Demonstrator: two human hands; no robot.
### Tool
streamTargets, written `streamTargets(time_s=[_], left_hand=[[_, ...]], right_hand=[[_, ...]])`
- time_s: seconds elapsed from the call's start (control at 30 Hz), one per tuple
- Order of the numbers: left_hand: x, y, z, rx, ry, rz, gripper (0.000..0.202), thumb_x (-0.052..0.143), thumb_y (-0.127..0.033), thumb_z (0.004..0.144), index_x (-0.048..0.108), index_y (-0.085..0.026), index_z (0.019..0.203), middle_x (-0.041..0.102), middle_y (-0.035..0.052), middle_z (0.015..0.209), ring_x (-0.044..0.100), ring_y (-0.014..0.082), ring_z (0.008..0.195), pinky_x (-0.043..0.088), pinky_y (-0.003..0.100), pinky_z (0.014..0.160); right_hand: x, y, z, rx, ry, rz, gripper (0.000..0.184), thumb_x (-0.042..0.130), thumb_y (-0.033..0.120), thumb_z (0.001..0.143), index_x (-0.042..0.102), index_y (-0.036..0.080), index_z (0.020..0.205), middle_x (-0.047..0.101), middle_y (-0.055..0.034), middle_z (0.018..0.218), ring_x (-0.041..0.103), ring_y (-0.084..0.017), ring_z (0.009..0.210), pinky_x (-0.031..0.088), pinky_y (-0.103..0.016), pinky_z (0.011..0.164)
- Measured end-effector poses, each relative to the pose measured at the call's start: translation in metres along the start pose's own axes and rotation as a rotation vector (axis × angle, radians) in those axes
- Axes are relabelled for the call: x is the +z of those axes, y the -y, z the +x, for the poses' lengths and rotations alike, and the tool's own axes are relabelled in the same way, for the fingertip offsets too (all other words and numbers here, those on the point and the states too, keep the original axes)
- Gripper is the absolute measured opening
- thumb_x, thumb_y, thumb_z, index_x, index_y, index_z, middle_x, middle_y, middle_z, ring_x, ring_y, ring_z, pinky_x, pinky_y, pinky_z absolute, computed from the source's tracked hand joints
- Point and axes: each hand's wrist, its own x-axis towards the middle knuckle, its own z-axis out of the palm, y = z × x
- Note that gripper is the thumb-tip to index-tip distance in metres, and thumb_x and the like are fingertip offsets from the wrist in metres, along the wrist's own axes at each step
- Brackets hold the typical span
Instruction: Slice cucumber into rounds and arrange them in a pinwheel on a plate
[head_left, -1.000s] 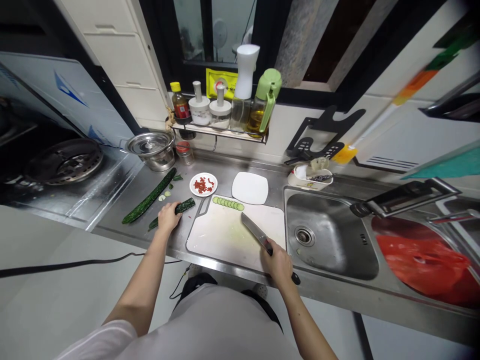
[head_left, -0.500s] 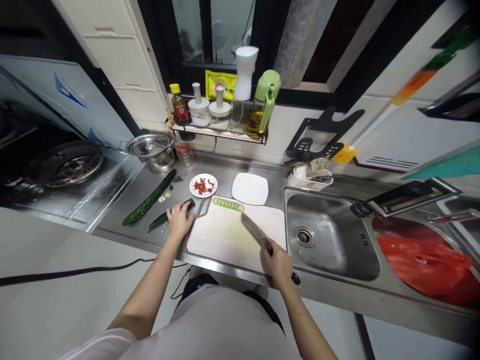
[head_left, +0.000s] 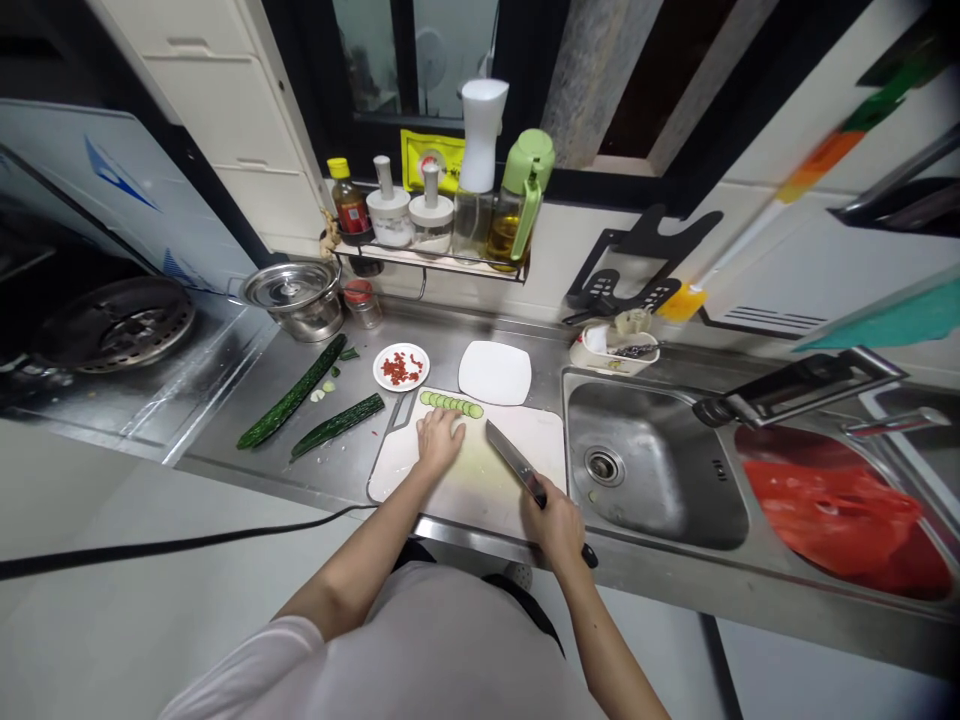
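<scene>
My right hand (head_left: 556, 523) grips the black handle of a knife (head_left: 514, 462), whose blade lies over the white cutting board (head_left: 480, 485). My left hand (head_left: 439, 441) rests on the board just below a row of cucumber slices (head_left: 451, 404); its fingers lie loosely forward with nothing in them. A short cucumber piece (head_left: 337, 426) lies on the steel counter left of the board, apart from the hand. A long cucumber half (head_left: 292, 391) lies further left.
Behind the board sit a small plate of red bits (head_left: 401, 367) and an empty white square plate (head_left: 495, 373). A steel pot (head_left: 291, 297), a condiment shelf (head_left: 431, 255), a sink (head_left: 649, 465) and a red basin (head_left: 844, 520) surround the board. A black cable (head_left: 165, 545) runs below the counter.
My left hand let go of the short cucumber piece on the counter and moved right onto the cutting board, near the slices. The right hand and knife barely moved.
</scene>
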Motion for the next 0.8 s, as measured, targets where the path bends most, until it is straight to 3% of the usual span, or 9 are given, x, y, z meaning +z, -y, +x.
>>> streamTargets(time_s=[0.23,0.47,0.8], left_hand=[[0.009,-0.011,0.011,-0.081,0.044,0.042,0.035,0.046,-0.037,0.091,0.059,-0.026,0.121,0.060,0.0107,0.114,0.049,0.0276,0.111,0.030,0.043,0.095],[0.017,-0.022,0.027,0.003,0.059,0.079,0.040,0.046,-0.040,0.090,0.058,-0.028,0.127,0.058,0.0112,0.114,0.048,0.0286,0.110,0.030,0.043,0.094],[0.020,-0.026,0.037,0.063,0.091,0.153,0.030,0.049,-0.036,0.089,0.065,-0.026,0.112,0.057,0.0110,0.110,0.050,0.0298,0.108,0.031,0.044,0.093]], right_hand=[[0.001,-0.006,-0.002,0.018,0.016,-0.018,0.043,0.045,0.035,0.090,0.058,0.025,0.129,0.067,-0.0063,0.113,0.061,-0.021,0.101,0.042,-0.027,0.082],[-0.004,-0.009,-0.004,0.019,-0.010,-0.007,0.041,0.044,0.036,0.090,0.060,0.024,0.126,0.068,-0.0063,0.111,0.061,-0.020,0.098,0.042,-0.026,0.080],[0.000,-0.019,-0.002,0.030,-0.011,-0.023,0.042,0.045,0.035,0.089,0.058,0.025,0.127,0.068,-0.0055,0.110,0.061,-0.020,0.097,0.041,-0.026,0.080]])
